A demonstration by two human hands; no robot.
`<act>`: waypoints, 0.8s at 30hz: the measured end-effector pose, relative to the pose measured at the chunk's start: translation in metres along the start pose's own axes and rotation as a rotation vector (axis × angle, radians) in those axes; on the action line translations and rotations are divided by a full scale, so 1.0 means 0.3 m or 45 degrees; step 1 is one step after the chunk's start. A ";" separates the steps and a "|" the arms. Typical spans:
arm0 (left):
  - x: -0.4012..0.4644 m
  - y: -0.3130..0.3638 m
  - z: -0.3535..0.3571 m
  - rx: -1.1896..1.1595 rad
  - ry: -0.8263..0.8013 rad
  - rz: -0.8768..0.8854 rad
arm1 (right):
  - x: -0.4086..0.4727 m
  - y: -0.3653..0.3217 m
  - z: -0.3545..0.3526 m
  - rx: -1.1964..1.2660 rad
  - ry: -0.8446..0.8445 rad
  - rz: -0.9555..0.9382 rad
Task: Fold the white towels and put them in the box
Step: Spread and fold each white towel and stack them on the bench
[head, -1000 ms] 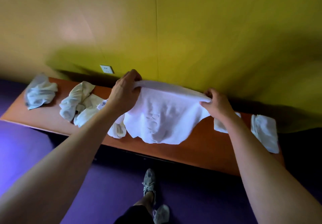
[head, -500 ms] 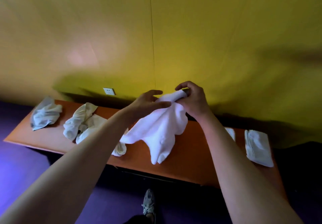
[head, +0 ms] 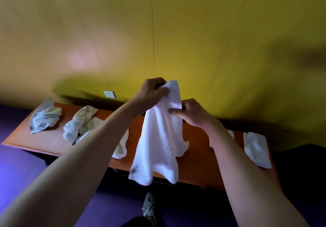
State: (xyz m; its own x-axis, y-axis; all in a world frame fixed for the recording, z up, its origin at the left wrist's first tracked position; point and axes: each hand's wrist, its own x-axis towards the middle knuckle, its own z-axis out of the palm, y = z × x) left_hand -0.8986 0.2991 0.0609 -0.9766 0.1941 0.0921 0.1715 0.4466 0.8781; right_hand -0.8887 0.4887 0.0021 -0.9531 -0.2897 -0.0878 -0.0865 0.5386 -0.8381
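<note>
Table: orange, carries crumpled towels at left and a folded towel at right.
Towel: white, hangs above the table.
Left hand: pinches its top.
Right hand: seemingly grips the edge just below.

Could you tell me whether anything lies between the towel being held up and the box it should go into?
That can't be judged: no box is in view. Both the left hand and right hand already grip the white towel directly.

Crumpled towels left on table; folded towel right.
</note>
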 end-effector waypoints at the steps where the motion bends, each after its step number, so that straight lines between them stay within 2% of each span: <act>1: -0.002 0.001 -0.003 0.026 -0.025 0.026 | -0.002 0.018 0.010 0.029 0.106 -0.040; 3: -0.009 0.000 -0.009 0.099 -0.030 0.102 | -0.010 0.054 0.028 0.068 0.325 -0.067; 5: -0.022 0.007 -0.010 0.042 0.052 0.123 | -0.029 0.069 0.052 0.087 0.450 -0.068; 8: -0.044 0.059 -0.017 -0.223 0.115 0.126 | -0.061 0.073 0.093 0.064 0.449 -0.029; 11: -0.053 0.135 -0.051 -0.407 0.142 0.203 | -0.079 0.143 0.155 -0.059 0.583 0.145; 13: -0.062 0.173 -0.083 -0.483 0.179 0.243 | -0.101 0.207 0.184 -0.021 0.645 0.305; 18: -0.091 0.169 -0.177 -0.654 0.290 0.334 | -0.189 0.387 0.227 -0.113 0.582 0.681; 21: -0.103 0.092 -0.242 -0.603 0.429 0.291 | -0.267 0.567 0.239 -0.002 0.561 0.915; 24: -0.117 -0.039 -0.270 -0.260 0.575 0.181 | -0.325 0.645 0.225 0.352 0.730 1.115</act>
State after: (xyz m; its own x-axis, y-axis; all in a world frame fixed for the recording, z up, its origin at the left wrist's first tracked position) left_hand -0.8769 0.2163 0.0853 -0.9117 -0.1761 0.3713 0.3220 0.2550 0.9117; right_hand -0.7928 0.5678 -0.1877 -0.6519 0.5607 -0.5105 0.6905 0.1606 -0.7053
